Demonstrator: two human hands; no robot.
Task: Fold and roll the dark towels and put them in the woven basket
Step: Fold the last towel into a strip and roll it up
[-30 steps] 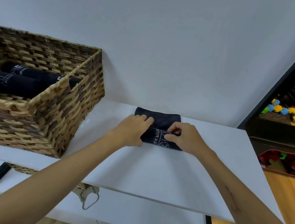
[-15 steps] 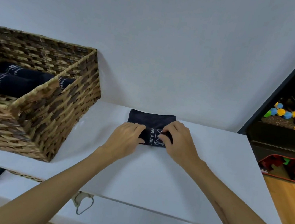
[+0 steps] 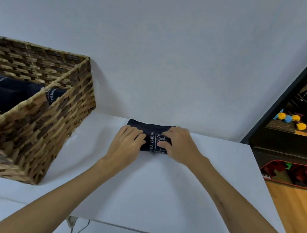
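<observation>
A dark towel with white printed lettering lies near the back of the white table, mostly rolled up, with a short flat strip left toward the wall. My left hand presses on the roll's left end. My right hand grips its right end, fingers curled over the top. The woven basket stands at the left on the table. Inside it lie rolled dark towels side by side.
A white wall rises right behind the table. To the right, past a black frame, is a shelf with colourful toys and a red-edged bin on a wooden floor. A cord loop hangs below the table's front edge.
Both hands have rolled the towel further away from me toward the wall. The flat part of the towel has become shorter and the roll thicker.
</observation>
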